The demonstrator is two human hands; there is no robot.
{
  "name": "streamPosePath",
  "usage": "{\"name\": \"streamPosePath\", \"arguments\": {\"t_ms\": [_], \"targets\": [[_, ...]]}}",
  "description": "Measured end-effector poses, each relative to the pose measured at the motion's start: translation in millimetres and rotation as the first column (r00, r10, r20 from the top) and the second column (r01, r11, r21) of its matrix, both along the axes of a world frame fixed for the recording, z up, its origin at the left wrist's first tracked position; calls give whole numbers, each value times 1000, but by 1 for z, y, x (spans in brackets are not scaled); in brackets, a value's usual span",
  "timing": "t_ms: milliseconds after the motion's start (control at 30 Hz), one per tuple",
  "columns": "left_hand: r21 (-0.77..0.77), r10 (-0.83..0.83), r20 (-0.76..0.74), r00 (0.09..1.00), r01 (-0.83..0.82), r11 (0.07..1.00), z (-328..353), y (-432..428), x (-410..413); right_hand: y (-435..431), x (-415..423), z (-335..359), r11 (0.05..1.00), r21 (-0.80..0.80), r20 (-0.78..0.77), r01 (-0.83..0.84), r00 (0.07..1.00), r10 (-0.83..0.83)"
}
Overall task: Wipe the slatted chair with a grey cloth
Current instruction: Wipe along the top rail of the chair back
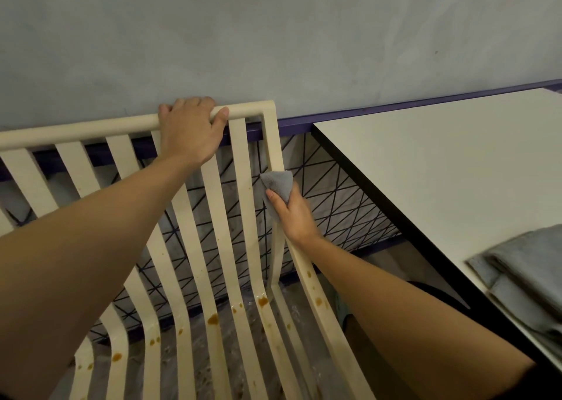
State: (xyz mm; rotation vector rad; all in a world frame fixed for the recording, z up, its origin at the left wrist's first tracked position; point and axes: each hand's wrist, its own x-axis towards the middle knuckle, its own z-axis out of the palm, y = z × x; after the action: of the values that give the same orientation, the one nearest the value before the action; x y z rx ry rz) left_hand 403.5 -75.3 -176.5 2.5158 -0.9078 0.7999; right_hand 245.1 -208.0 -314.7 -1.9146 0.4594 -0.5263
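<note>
A cream slatted chair (240,186) fills the lower left of the head view, its back towards the grey wall. Brown stains spot the lower slats and seat. My left hand (190,130) grips the top rail of the backrest, fingers curled over it. My right hand (290,214) holds a small grey cloth (278,183) wrapped round the right side post of the backrest, about a third of the way down.
A white table (441,162) with a dark edge stands at the right, close to the chair. Folded grey cloths (526,275) lie at its near right edge. A black wire-mesh panel (340,199) and a purple rail (365,110) run behind the chair along the wall.
</note>
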Motion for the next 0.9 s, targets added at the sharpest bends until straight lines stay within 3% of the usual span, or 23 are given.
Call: {"name": "streamPosePath", "arguments": {"t_ms": [367,700,900], "targets": [[62,-3,20,1000,2,998,-2,3,-4,5,-18,-15,997,-52,-35,51,998,-53],[162,53,32,998,-58,985,-6,2,-16,10,-27,-13,973,-217,-222,72,968,-121],[166,76,50,996,-83,983,-6,3,-13,9,15,19,992,-83,-81,90,992,-97]]}}
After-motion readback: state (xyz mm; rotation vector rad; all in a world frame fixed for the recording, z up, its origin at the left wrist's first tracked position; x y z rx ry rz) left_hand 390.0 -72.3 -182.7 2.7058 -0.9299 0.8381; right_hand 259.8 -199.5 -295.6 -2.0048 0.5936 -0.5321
